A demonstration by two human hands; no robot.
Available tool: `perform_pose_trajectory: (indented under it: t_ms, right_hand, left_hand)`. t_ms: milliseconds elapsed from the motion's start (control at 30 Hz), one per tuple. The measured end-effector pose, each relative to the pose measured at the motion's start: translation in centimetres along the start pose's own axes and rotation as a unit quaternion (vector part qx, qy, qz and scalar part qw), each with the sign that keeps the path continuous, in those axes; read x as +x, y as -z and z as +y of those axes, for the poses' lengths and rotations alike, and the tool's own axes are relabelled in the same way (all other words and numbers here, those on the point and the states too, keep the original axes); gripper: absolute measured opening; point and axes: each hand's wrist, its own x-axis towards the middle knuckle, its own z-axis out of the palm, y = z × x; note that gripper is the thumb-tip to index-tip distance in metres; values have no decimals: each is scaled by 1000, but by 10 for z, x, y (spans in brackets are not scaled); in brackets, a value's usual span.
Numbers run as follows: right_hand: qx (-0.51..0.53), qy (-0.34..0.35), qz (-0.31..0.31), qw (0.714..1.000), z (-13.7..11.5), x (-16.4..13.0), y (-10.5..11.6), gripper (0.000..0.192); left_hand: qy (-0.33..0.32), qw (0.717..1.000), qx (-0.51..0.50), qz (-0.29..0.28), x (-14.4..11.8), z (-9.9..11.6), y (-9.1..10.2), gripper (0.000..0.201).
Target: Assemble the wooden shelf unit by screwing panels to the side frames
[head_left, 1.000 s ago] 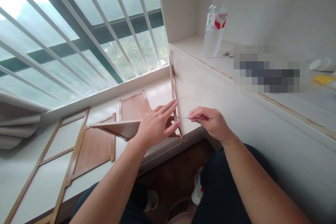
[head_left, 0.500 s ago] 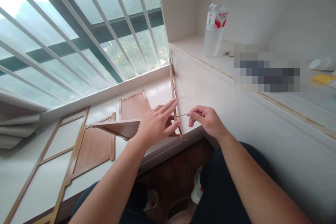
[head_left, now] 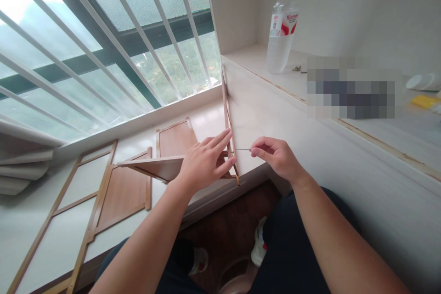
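My left hand (head_left: 203, 163) lies flat against an upright wooden frame strip (head_left: 227, 121) and a horizontal wooden shelf panel (head_left: 155, 165), pressing them together at the windowsill's edge. My right hand (head_left: 277, 156) pinches a thin metal tool (head_left: 242, 149), a slim rod whose tip meets the frame strip at the joint. Its fingers are curled around the rod's end.
More wooden panels (head_left: 120, 193) and an open frame (head_left: 51, 211) lie flat on the white windowsill (head_left: 31, 229). A window with white bars (head_left: 103, 41) fills the left. A plastic water bottle (head_left: 282, 27) stands on the white desk (head_left: 344, 156) to the right. My legs and shoes are below.
My right hand has shifted slightly and turned the thin tool at the joint; the left hand and wooden parts have stayed in place.
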Motion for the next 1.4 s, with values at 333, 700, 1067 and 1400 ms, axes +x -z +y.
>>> perform_pose_trajectory:
  t_ms: [333,700,1067,1400]
  right_hand:
    - [-128,132,-35,982,0,0,3,5]
    - [-179,200,-51,962,1,2,1,6]
    - [-262,294,35,918,-1,2,-2,21]
    - [-198,240,26,950,-4,0,-6,12]
  left_hand:
    - [-2,1000,5,5,-1,0,0,70]
    - [-2,1000,4,10,-1,0,-2,69]
    - [-2,1000,10,16,-1,0,-3,69]
    - [-1,1000,6,12,-1,1,-1,70]
